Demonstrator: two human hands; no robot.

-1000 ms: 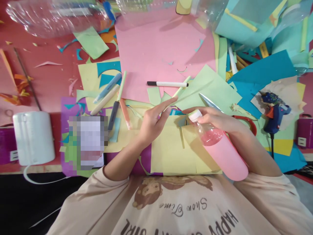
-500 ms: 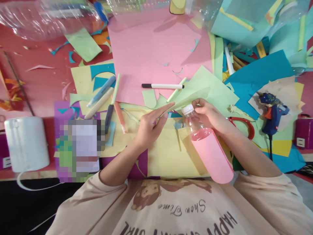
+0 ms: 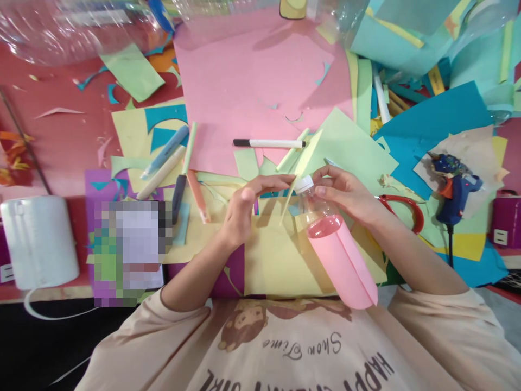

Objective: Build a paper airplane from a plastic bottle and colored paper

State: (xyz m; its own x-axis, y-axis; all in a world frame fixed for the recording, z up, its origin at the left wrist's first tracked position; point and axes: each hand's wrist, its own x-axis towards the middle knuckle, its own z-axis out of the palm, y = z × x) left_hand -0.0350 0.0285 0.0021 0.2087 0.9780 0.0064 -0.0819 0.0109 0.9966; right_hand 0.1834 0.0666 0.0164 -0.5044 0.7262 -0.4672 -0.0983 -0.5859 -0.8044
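The pink-wrapped bottle, a single one, tilts from our right grip, whose thumb and fingers are closed at its neck, the base reaching back toward our body. Our left grip is spread, fingertips just beside the bottle's top; we cannot tell whether they touch. Around both grips runs one red surface, with one large pink sheet beyond them. Well left of the left grip lies one white case. Right of the right grip we count one pair of red-handled scissors and, farther out, one blue glue gun. Left of the left grip lie one blue marker, one cream marker and one orange marker; beyond both grips, one black-and-white pen. Smallest, between the two grips, is one white cap.
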